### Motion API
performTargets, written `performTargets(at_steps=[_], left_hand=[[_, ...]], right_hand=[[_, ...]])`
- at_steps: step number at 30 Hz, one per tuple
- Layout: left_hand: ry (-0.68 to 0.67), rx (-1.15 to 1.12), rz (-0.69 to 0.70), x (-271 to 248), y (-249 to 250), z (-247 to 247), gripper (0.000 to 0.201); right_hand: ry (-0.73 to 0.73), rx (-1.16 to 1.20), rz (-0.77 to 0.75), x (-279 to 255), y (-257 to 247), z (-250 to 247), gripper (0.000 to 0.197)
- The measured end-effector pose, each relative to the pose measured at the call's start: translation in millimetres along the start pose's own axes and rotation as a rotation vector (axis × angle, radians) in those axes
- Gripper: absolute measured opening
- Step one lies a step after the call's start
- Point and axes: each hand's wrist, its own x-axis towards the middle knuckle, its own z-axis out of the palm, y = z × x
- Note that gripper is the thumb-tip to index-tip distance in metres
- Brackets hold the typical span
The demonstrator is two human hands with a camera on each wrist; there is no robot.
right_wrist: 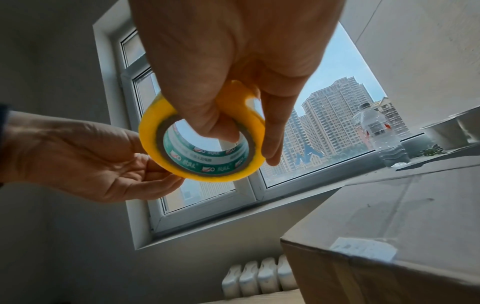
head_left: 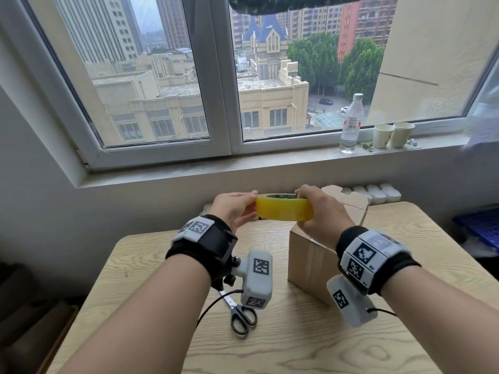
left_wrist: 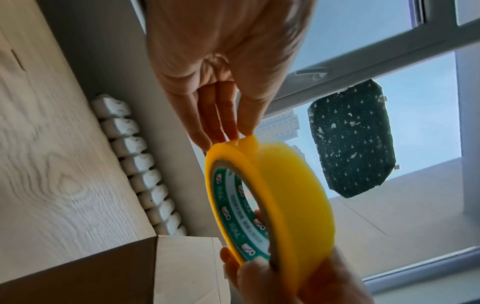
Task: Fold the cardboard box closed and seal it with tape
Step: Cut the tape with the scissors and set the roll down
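Tape roll (head_left: 285, 210) was between our hands, above the box (head_left: 310, 260): right hand (head_left: 321, 214) gripped it through the core, left hand (head_left: 235, 209) pinched its rim. No strip pulled free yet; we judged sealing and cutting with scissors (head_left: 235, 308) left.

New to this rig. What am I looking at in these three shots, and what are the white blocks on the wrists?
No robot: a person works bare-handed, wearing three cameras. The wide picture is from the head camera, looking down. The white blocks, left wrist camera and right wrist camera, each look along a hand; those give the other two pictures. The right hand grips a yellow tape roll, one digit inside its core; the left hand pinches its outer edge. On the wooden table are a cardboard box and scissors.
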Motion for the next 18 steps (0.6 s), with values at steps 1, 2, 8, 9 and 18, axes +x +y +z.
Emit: performTargets(at_steps=[1,2,8,9,18], left_hand=[[-0.012,-0.007,-0.017,-1.2,0.7,-1.6,0.017],[-0.019,-0.012,-0.028,-1.7,1.2,-3.0,0.016],[-0.012,-0.043,-0.026,-6.3,-0.7,1.8,0.012],[-0.011,-0.050,-0.025,-6.9,-1.0,2.2,0.011],[0.077,0.010,0.055,-2.4,-7.2,5.6,0.020]], right_hand=[[0.001,-0.007,-0.007,-0.2,-0.8,-0.1,0.025],[0.004,-0.015,-0.016,-0.3,-1.9,-0.6,0.024],[0.091,-0.097,-0.050,4.9,-7.7,-7.4,0.019],[0.104,-0.120,-0.062,5.6,-9.0,-8.1,0.019],[0.100,-0.207,-0.097,8.9,-13.6,-4.7,0.019]])
